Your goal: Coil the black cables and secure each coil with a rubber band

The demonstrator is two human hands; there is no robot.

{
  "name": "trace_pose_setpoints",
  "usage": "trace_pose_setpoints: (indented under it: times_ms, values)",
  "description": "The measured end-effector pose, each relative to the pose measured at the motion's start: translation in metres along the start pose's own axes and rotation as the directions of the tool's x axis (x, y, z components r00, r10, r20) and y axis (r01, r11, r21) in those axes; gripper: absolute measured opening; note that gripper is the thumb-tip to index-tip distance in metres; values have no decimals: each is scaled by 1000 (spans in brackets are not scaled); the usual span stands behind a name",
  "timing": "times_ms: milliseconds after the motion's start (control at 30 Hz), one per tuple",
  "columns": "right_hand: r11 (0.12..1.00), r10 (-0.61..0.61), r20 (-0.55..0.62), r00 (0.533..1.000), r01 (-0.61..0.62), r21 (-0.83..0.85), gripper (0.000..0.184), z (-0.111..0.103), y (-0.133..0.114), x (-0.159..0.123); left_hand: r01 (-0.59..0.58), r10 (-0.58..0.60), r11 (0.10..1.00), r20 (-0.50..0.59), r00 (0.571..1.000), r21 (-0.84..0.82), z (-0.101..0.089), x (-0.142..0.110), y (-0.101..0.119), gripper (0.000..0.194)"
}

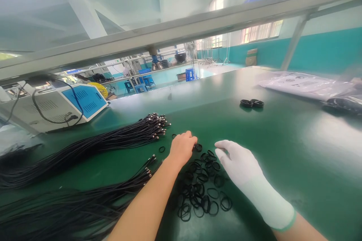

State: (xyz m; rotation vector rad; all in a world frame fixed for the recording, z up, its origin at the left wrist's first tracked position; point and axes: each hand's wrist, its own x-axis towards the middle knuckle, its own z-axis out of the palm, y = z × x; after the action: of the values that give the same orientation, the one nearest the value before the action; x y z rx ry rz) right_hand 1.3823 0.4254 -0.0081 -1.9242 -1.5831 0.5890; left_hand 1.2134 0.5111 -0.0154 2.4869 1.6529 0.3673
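Note:
My left hand (183, 147) is bare and closed, its fingertips pinching the edge of a small black rubber band (199, 148) above the green table (283, 147). My right hand (240, 162) wears a white glove. Its thumb and forefinger are apart with nothing between them, just right of a loose pile of black rubber bands (202, 177). A single band (161, 149) lies left of my left hand. To the left rest a bundle of black cables with metal plugs (113, 137) and a second, looser bundle of cables (113, 188), partly hidden by my left forearm.
Two black coiled rings (252, 103) lie farther back on the table. Clear plastic bags (305, 84) rest at the back right. At the left stands a grey and blue machine (65, 103) with a black cord. A metal shelf beam (181, 30) crosses above the table.

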Motion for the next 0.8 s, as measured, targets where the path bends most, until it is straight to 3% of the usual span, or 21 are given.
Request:
trace_pose_setpoints:
  times_ms: [200, 333, 433, 633, 800]
  values:
    - [997, -30, -8, 1000, 30, 65, 26, 5, -4, -3, 37, -48, 975, -45, 998, -221, -21, 5, -15, 15]
    - [960, -103, -6, 995, 101, 261, 31, 12, -6, -7, 54, -30, 915, 67, 997, -401, -31, -10, -9, 19]
    - [910, -98, 31, 995, 77, 407, 33, 16, -8, -8, 71, -16, 889, 125, 992, -453, -33, -27, 3, 22]
    - [878, -24, 10, 1000, 16, 478, 29, 13, -10, -9, 128, -87, 958, 168, 982, -256, -34, -44, -4, 13]
    - [905, -54, -32, 998, 62, 421, 30, 16, -6, -9, 184, -184, 983, -1, 983, -11, -24, -33, -9, 16]
